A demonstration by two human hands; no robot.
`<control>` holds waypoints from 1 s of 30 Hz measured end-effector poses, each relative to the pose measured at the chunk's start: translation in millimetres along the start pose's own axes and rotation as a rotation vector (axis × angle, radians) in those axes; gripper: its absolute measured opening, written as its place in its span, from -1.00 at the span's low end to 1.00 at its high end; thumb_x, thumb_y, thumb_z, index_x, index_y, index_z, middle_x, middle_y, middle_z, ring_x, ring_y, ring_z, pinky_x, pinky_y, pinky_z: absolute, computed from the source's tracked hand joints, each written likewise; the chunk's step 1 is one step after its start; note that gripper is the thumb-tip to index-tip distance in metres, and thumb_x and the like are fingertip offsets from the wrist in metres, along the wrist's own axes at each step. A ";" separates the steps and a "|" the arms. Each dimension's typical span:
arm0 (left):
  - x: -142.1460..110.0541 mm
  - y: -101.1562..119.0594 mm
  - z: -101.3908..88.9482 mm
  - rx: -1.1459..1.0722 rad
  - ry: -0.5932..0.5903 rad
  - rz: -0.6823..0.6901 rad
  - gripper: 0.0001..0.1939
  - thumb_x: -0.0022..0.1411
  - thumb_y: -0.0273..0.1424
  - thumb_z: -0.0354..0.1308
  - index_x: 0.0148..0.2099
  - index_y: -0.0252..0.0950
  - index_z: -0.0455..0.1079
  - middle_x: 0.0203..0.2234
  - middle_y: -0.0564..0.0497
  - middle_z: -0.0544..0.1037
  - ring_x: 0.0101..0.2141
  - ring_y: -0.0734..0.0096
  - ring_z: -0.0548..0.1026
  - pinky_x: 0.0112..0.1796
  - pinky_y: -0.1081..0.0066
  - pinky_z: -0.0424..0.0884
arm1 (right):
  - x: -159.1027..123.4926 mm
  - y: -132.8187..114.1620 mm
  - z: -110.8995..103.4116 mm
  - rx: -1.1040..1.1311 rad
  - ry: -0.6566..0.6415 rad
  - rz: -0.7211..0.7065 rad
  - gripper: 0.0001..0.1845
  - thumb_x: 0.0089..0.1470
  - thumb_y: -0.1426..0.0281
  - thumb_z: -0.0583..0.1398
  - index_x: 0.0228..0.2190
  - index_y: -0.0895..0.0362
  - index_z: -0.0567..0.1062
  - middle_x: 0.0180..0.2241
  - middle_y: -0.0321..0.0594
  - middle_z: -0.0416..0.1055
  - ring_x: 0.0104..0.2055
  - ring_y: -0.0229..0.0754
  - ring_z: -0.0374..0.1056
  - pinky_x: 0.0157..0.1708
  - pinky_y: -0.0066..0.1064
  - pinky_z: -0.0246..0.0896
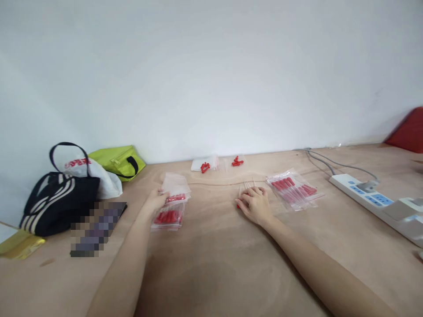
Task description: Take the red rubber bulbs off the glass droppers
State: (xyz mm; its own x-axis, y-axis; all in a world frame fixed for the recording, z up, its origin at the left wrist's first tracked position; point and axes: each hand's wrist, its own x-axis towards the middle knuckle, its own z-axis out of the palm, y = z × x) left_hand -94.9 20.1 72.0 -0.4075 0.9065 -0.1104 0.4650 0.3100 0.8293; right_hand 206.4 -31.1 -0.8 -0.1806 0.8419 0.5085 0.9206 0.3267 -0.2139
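Note:
My left hand (156, 201) is at the left edge of a stack of clear zip bags (176, 181), its fingers bent and pressed together on the plastic. Red pieces (167, 216) show inside these bags. Further right, my right hand (254, 205) rests low on the table, fingers curled over thin pale sticks (246, 185) whose points stick out beyond the knuckles. A bit of red (238, 203) peeks out beside the thumb; the rest is covered by the hand. Just right of it lies another pile of clear bags (291, 196) holding red-ended sticks.
Small red pieces (205, 167) and more red pieces (237, 161) lie on plastic by the wall. A white power strip (358, 191) with a grey cable (343, 161) is at right. At left are a black bag (61, 202), a lime-green bag (115, 158) and a blurred-out flat object (99, 229).

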 end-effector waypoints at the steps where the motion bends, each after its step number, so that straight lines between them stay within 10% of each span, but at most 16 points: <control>1: 2.1 -2.6 4.3 -0.007 0.011 -0.006 -0.87 0.01 -0.57 0.07 -0.31 -0.38 0.27 -0.61 0.06 0.42 -0.60 0.51 0.41 -0.60 0.58 0.29 | -0.3 -0.1 -0.1 0.003 0.001 0.001 -0.71 0.06 0.25 0.02 -0.48 0.09 0.47 -0.33 -0.21 0.40 -0.20 -0.16 0.17 -0.09 -0.20 -0.23; 11: -3.8 7.3 -35.5 0.045 -0.020 -0.108 -0.44 0.04 -0.40 0.14 0.09 -0.43 0.11 -0.04 -0.26 0.30 -0.40 0.39 0.47 -0.51 0.47 0.43 | 0.4 1.7 0.3 0.058 -0.033 0.010 -0.71 0.06 0.21 0.01 -0.34 0.07 0.46 -0.29 -0.17 0.37 -0.17 -0.13 0.16 -0.07 -0.17 -0.23; 17: -30.3 31.4 -64.8 0.477 0.230 0.155 -0.48 0.01 -0.32 0.17 0.03 -0.32 0.20 -0.30 -0.07 0.47 -0.34 0.17 0.47 -0.26 0.23 0.38 | 0.6 -0.4 -4.4 0.043 -0.118 -0.092 -0.66 0.04 0.09 0.00 -0.25 -0.07 0.45 -0.09 -0.16 0.26 -0.04 -0.06 0.09 -0.03 -0.09 -0.27; 20: -38.0 28.3 -28.6 0.202 0.174 0.369 -0.64 0.02 -0.35 0.12 -0.09 -0.29 0.27 -0.33 0.00 0.47 -0.29 0.26 0.45 -0.24 0.32 0.36 | -0.3 1.3 -3.7 0.008 -0.127 -0.061 -0.68 0.01 0.11 0.04 -0.32 0.01 0.45 -0.12 -0.15 0.28 -0.05 -0.06 0.10 -0.03 -0.09 -0.25; 26: -57.8 -5.0 91.1 -0.348 -0.294 0.179 -0.84 0.00 -0.36 0.12 -0.36 -0.34 0.26 -0.54 0.06 0.43 -0.48 0.48 0.42 -0.41 0.49 0.33 | -1.8 6.0 -3.5 -0.032 -0.096 -0.009 -0.75 -0.11 0.23 0.11 -0.39 0.11 0.43 -0.21 -0.13 0.34 -0.13 -0.06 0.15 -0.09 -0.17 -0.15; 30: -69.5 -19.2 115.2 -0.284 -0.296 0.190 -0.66 0.05 -0.37 0.09 -0.09 -0.31 0.17 -0.45 0.03 0.44 -0.41 0.46 0.44 -0.36 0.45 0.35 | -2.5 7.8 -2.5 -0.035 -0.090 -0.008 -0.81 -0.10 0.36 0.07 -0.41 0.12 0.44 -0.23 -0.16 0.37 -0.15 -0.09 0.17 -0.08 -0.19 -0.18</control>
State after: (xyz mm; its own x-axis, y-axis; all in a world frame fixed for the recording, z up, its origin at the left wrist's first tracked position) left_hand 15.0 -15.8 0.6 -0.0740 0.9955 -0.0589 0.2587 0.0762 0.9629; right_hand 214.8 -31.8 -1.7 -0.2167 0.8753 0.4323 0.9304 0.3192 -0.1800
